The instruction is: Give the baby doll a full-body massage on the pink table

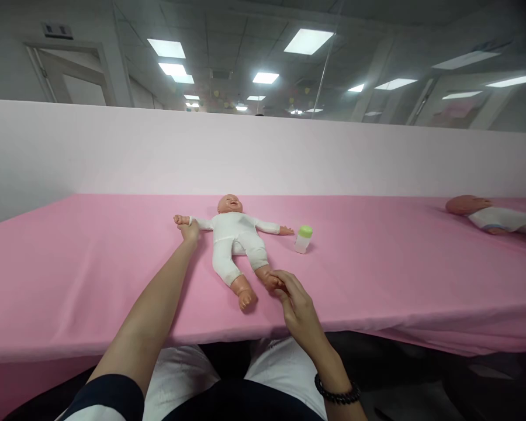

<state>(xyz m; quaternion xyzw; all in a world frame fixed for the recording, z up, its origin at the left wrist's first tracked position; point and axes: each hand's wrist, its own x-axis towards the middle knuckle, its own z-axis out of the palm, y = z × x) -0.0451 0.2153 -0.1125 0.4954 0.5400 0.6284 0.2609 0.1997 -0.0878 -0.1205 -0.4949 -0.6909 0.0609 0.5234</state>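
Your left arm (151,310) stretches far forward, left hand (189,232) curled; right hand (298,307) nearer, fingers (280,279) pinched, bracelet (337,390) on wrist.

Narrow gap seems passable between baby doll (234,237) and feeding bottle (304,240).

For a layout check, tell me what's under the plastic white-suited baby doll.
The white-suited baby doll lies on a pink cloth; whatever is directly beneath its body is hidden.

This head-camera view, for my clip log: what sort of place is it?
Probably an indoor baby-care training room: a baby doll in a white suit lies on a long pink-clothed table, a green-capped baby bottle stands beside it, and a second baby doll lies further along, under office ceiling lights.
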